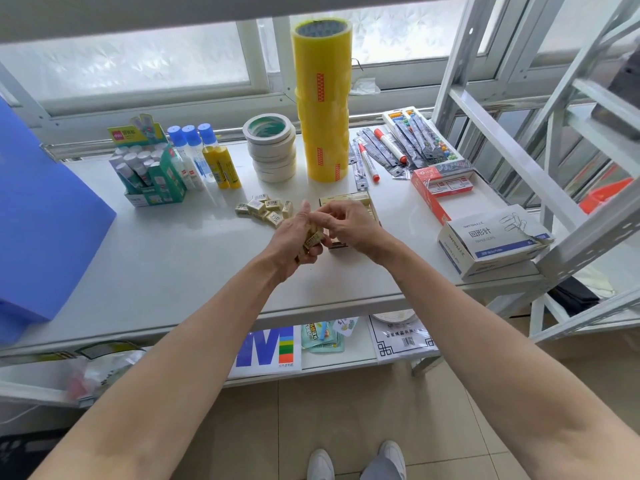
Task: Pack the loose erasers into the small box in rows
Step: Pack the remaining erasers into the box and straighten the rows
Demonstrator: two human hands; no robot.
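Both hands meet over the white counter (156,258), beside the small cream cardboard box (349,199).
The left hand (294,239) grips several cream wrapped erasers (313,237); the right hand (349,225) pinches one.

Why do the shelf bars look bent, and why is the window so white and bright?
In the head view, the wide-angle lens bows the shelf frame and stretches the arms near the edges; daylight through the frosted window washes it out to white, so the table is evenly lit with soft shadows; the left hand and right hand are slightly soft, the erasers' print unreadable.
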